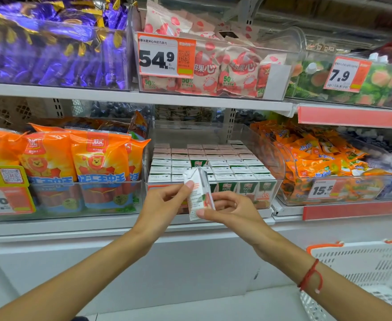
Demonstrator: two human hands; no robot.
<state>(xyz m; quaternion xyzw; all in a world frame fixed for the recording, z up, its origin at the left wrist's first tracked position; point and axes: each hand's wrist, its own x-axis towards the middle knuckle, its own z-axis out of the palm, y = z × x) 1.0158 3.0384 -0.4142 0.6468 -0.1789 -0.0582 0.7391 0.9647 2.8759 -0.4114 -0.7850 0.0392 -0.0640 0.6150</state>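
Lower shelf [120, 224], three clear bins along the front edge:
- left bin [58, 193]: orange sausage bags [97, 163] standing upright. Two lion-print fronts fully visible, more cut off on either side.
- middle bin [273, 158]: boxed cartons [222, 169] packed in tight rows, white tops up. Four green "100%" fronts show at the front wall. One raised carton [198, 162] sits higher than the rest mid-bin. Back of the bin is unfilled.
- right bin [290, 195]: loose heap of small orange packets [317, 158], too many to count, with a 15.5 tag on the front.

Upper shelf [97, 92], also three bins:
- purple foil sweets [51, 54] on the left
- pink-and-white lychee packs [232, 70] in the middle, tagged 54.9
- green pouches [352, 84] on the right, tagged 7.9

One small carton [196, 198] is in the air just in front of the middle bin's front wall, over the lower shelf's front edge. It's tilted, top leaning left.

Both arms reach in from below, forearms converging on it. Left hand [164, 202] pinches the carton's upper left side, thumb tip on the face and fingers curled. Right hand [229, 209] grips the lower right corner, thumb under the bottom edge and fingers curled behind. One red string bracelet [310, 274] is on the right wrist.

One white basket [364, 262] with an orange rim is at lower right, below the shelf. Its contents are not visible.
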